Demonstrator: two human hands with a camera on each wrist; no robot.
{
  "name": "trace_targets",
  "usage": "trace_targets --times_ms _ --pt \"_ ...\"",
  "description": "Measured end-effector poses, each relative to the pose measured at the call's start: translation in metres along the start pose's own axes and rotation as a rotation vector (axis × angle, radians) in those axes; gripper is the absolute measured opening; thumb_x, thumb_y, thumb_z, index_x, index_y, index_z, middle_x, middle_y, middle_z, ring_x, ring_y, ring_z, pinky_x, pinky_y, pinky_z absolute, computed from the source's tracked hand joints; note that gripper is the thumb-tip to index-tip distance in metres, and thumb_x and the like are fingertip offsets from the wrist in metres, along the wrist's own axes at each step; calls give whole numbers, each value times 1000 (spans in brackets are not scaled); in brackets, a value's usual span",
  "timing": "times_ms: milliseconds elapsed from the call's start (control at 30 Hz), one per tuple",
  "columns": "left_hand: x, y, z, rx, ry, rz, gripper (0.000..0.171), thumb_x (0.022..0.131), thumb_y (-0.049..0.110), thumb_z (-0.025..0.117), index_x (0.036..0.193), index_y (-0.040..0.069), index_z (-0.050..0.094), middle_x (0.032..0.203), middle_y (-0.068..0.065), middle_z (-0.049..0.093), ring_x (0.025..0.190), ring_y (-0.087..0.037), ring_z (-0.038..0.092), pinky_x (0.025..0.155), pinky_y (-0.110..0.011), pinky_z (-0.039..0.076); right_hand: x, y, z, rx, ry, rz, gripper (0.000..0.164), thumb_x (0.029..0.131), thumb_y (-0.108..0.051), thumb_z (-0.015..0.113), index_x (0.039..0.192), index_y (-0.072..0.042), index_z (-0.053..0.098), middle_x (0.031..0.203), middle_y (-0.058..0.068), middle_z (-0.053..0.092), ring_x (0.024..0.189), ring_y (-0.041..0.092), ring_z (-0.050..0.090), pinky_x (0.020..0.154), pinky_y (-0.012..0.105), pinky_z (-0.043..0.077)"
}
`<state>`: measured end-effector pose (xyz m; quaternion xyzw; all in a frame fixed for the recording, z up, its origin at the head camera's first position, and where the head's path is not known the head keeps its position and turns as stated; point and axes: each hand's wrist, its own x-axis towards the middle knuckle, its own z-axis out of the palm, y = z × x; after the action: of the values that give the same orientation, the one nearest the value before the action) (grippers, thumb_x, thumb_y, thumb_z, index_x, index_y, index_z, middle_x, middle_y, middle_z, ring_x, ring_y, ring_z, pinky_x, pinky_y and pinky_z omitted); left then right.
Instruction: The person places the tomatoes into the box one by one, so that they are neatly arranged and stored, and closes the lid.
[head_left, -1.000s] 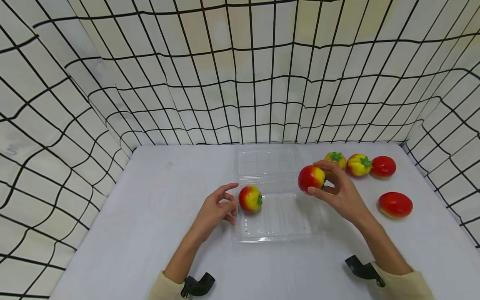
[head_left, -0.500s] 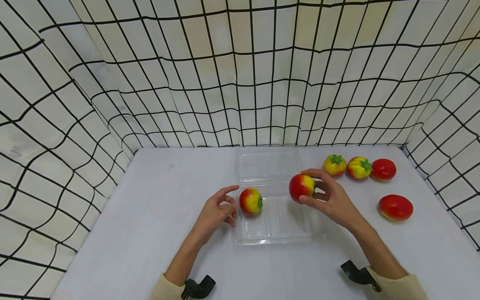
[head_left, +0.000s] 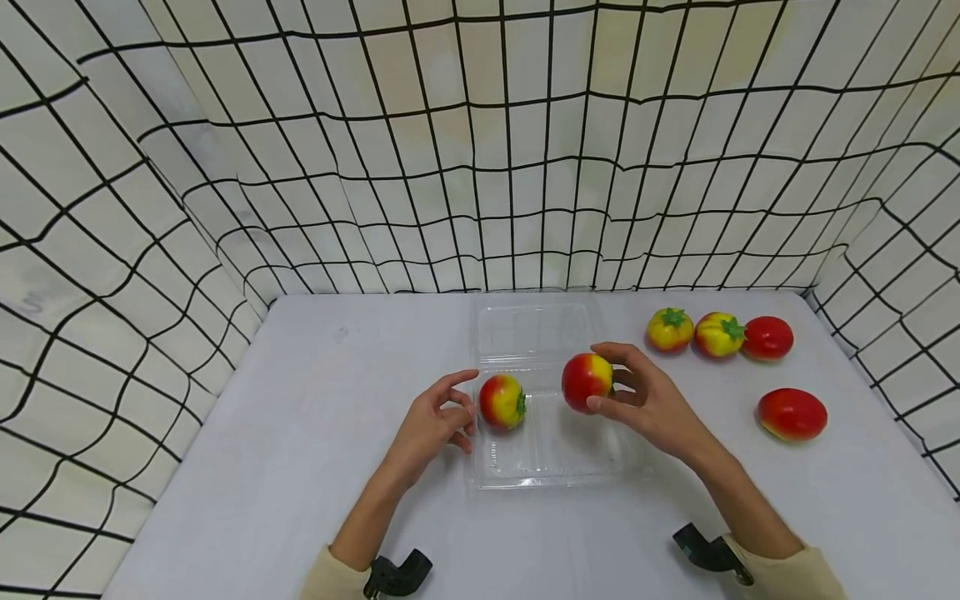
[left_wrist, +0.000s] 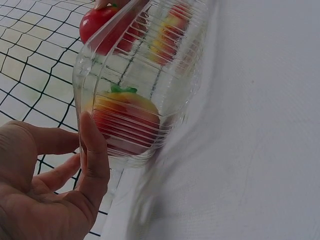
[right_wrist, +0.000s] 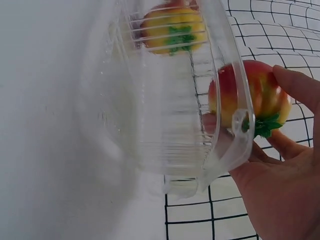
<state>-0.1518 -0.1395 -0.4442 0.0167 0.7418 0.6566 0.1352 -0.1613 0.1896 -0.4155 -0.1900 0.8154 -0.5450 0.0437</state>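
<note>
A clear plastic clamshell container (head_left: 551, 479) lies open on the white table, its lid (head_left: 536, 329) folded toward the back. One red-and-yellow fruit with a green leafy top (head_left: 502, 402) sits in the left side of the base. At that side my left hand (head_left: 431, 429) pinches the container's rim between thumb and finger, as the left wrist view shows. Above the base, right of the first fruit, my right hand (head_left: 652, 404) holds another red-and-yellow fruit (head_left: 585, 382). In the right wrist view its leafy top (right_wrist: 265, 125) points toward the palm.
Two yellow fruits with green tops, one (head_left: 669, 330) beside the other (head_left: 717, 335), lie at the back right. A red oval fruit (head_left: 768, 338) touches the second. Another red oval fruit (head_left: 792, 414) lies nearer. Black netting (head_left: 510, 167) over pale walls surrounds the table.
My right hand has moved left and slightly nearer with its fruit, from the container's right edge to over the base. My left hand has stayed at the rim.
</note>
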Motion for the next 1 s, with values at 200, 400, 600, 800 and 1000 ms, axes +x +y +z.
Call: trace_targets --times_ms 200,400,600,800,1000 --pt "0 0 0 -3 1 1 54 100 5 58 152 14 50 105 -11 56 73 -21 62 63 -26 62 -1 -1 4 -33 -25 10 64 91 -22 81 147 -16 50 149 15 55 126 36 64 98 35 62" --pt "1 0 0 -9 1 4 54 100 5 58 152 14 50 105 -11 56 75 -23 62 63 -27 62 -2 -2 10 -49 -33 -10 65 89 -23 82 146 -16 53 147 11 57 126 33 63 97 24 58" --pt "0 -1 -1 0 6 -4 53 100 6 58 152 15 51 105 -11 56 75 -22 63 64 -27 62 -1 -4 18 -43 -38 -46 65 86 -23 85 144 -21 56 140 4 58 128 27 59 96 27 60" --pt "0 0 -1 6 2 0 53 100 6 58 152 14 50 105 -10 56 74 -21 62 65 -26 62 -2 -4 25 -51 -49 -60 64 87 -22 84 144 -21 57 139 6 60 126 27 60 96 26 60" --pt "0 0 0 10 2 -1 53 100 6 58 152 14 50 105 -10 56 73 -20 62 65 -26 62 -3 -6 29 -61 -65 -46 63 88 -24 83 145 -20 56 137 6 60 123 28 62 97 26 59"
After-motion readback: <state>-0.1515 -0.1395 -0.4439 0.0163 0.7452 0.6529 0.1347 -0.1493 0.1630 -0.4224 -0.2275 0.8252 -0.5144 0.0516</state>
